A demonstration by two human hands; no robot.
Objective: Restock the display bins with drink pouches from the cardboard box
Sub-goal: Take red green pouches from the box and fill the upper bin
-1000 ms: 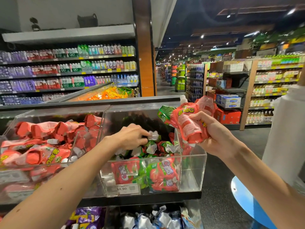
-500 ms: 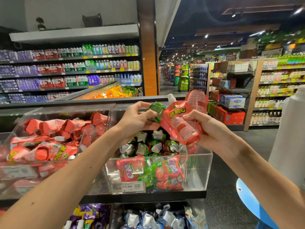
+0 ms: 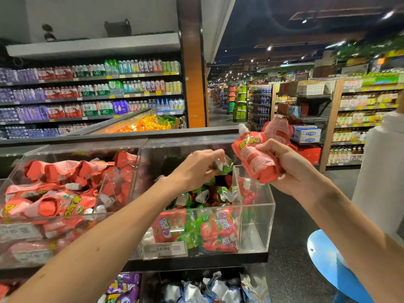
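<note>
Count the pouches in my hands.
3: a front red pouch and a back red pouch in the right hand, a green pouch in the left hand over the bin. Others may be hidden.

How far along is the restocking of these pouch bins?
Done: the left bin is heaped with red pouches; the right bin is partly filled. In hand: left hand holds a green pouch over it, right hand grips a red bunch. Left: placing those.
</note>
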